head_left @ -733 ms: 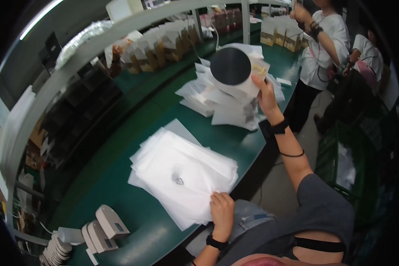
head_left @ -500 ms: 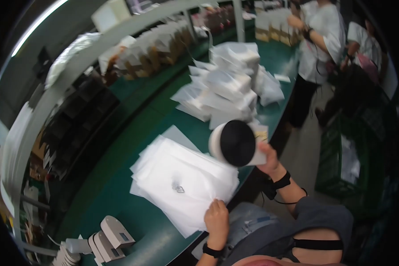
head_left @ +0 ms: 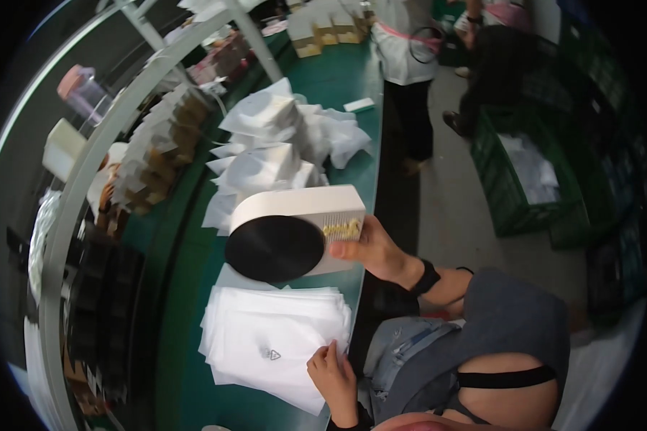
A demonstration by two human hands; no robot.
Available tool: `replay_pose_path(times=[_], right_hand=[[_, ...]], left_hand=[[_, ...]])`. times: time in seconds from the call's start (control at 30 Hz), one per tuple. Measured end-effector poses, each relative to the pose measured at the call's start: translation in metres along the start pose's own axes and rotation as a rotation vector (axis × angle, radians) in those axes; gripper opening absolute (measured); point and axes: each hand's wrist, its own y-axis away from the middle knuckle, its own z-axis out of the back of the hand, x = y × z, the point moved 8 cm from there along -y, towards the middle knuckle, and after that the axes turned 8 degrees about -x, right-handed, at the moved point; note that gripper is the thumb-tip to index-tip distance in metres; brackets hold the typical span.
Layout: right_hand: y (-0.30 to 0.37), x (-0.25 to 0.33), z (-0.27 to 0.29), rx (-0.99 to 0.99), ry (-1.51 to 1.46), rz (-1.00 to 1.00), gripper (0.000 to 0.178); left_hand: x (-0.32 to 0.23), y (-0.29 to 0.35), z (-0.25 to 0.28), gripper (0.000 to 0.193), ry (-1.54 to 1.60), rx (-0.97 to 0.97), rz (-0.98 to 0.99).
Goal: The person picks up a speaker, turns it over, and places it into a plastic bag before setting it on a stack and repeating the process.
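My right hand [head_left: 372, 251] grips a white box-shaped device [head_left: 298, 230] with a black round face and holds it up above the green table [head_left: 187, 287]. The black circle faces me. Below it lies a flat stack of white plastic bags [head_left: 269, 348]. My left hand [head_left: 333, 373] rests on the near right edge of that stack, fingers pinching at the top bag.
More white bagged items [head_left: 273, 144] are piled further along the table. Small brown-and-white boxes [head_left: 158, 158] line the shelf side under a metal frame rail [head_left: 93, 172]. A person [head_left: 410, 65] stands at the table's far end. Green crates [head_left: 532, 172] sit on the floor to the right.
My right hand has carried the white device from the far pile back toward me, over the bag stack. My left hand has stayed on the edge of the bags.
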Motion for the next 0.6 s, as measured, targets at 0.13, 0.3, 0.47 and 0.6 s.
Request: replay_pose_path(times=[0.13, 0.3, 0.47, 0.6], right_hand=[[0.008, 0.004, 0.002, 0.164, -0.612, -0.264, 0.043], [0.007, -0.001, 0.033, 0.027, -0.501, -0.296, 0.043], [0.006, 0.004, 0.047, -0.144, -0.125, -0.114, 0.045], [0.012, -0.002, 0.029, -0.120, -0.477, -0.291, 0.046]], left_hand=[[0.001, 0.005, -0.009, 0.033, 0.047, 0.077, 0.027], [0.008, 0.002, -0.002, 0.022, 0.162, 0.023, 0.076], [0.016, -0.006, 0.000, 0.012, 0.194, -0.037, 0.143], [0.023, -0.004, 0.006, 0.010, 0.212, -0.048, 0.317]])
